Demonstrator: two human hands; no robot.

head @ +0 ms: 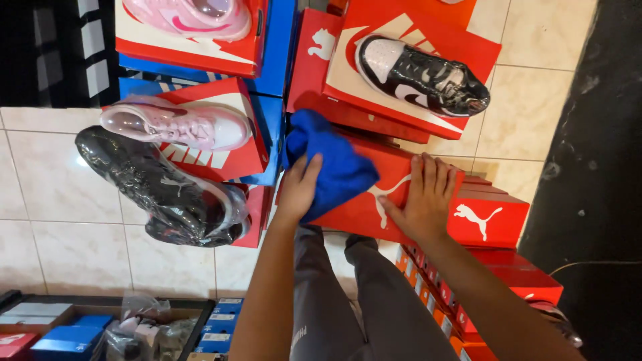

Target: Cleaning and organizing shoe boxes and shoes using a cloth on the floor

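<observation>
My left hand was pressing a blue cloth down on the lid of a red shoe box. The fingers of that hand lay close together and flat on the cloth, not pinching it. The cloth was bunched up and covered the top left part of the lid.

My right hand lay flat on the same red box, just beside the cloth. Its fingers were stretched out and a little spread, with the thumb sticking out to the side toward the cloth. It held nothing; it only pushed on the lid.

The red box sat on top of a pile of more red boxes that went down to the tiled floor. My grey trousers showed below my arms.

Past my hands there was another red box with a black and white shoe lying on it. To the left, a pink shoe wrapped in clear plastic rested on a red box, and a black shoe in shiny plastic lay just next to it. Another pink shoe sat on a box at the top. Some blue boxes were stacked under those.

Down in the corner was a dark tray with small boxes and crumpled plastic bags in it.
</observation>
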